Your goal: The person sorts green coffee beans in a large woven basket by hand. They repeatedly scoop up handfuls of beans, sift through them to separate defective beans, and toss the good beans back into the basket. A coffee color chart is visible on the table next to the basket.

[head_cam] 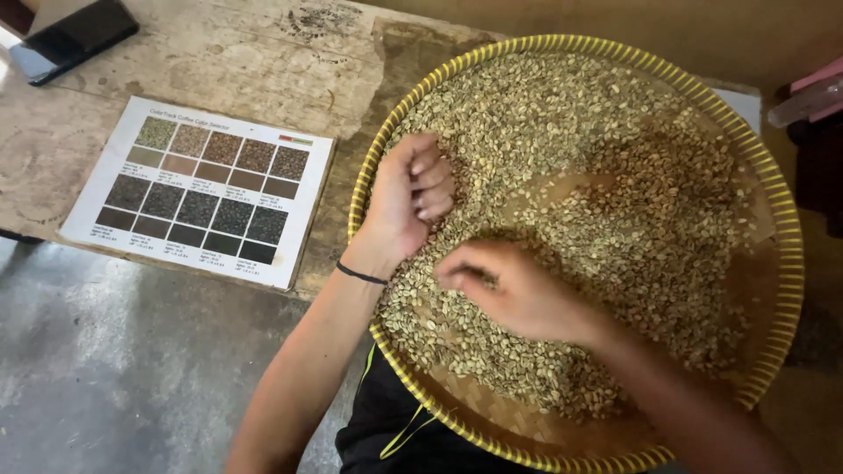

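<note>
A large round woven tray with a yellow rim [784, 219] holds a spread of pale green coffee beans [562, 132]. My left hand [408, 193] rests on the beans near the tray's left rim, fingers curled into a loose fist, palm turned up; I cannot see what is inside it. A thin black band circles that wrist. My right hand [514, 290] lies palm down on the beans at the tray's near side, fingertips pinched together among them.
A printed chart of bean colour swatches [202, 189] lies on the worn wooden table [263, 61] left of the tray. A dark phone [70, 39] sits at the far left corner. Grey concrete floor [114, 369] shows below. A pink object [812, 92] is at the right edge.
</note>
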